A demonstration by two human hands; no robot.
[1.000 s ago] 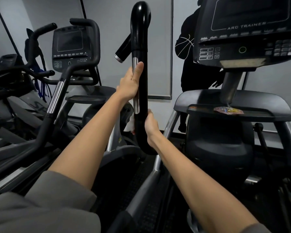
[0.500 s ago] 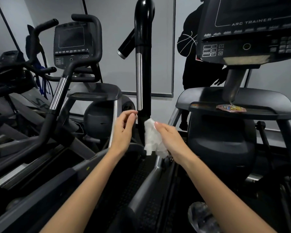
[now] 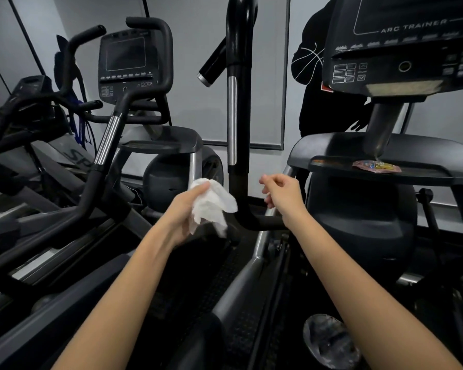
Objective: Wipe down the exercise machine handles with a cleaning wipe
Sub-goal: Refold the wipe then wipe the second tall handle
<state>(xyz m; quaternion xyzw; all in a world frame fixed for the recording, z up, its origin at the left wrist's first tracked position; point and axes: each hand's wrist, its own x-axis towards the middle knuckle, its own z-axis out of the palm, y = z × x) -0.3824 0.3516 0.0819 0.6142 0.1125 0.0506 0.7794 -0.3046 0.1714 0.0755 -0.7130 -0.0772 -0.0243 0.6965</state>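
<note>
Left of the handle [image 3: 238,129], the left hand [image 3: 183,212] grips the bunched wipe [image 3: 211,205] just beside the lower bend, while the right hand [image 3: 282,197], loosely curled and empty, hovers opposite; a loose grip may drop the wipe.

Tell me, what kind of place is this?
Most likely a gym. Several exercise machines stand side by side, the console at right reads ARC TRAINER, and the left hand holds a wipe beside a black handle.
</note>
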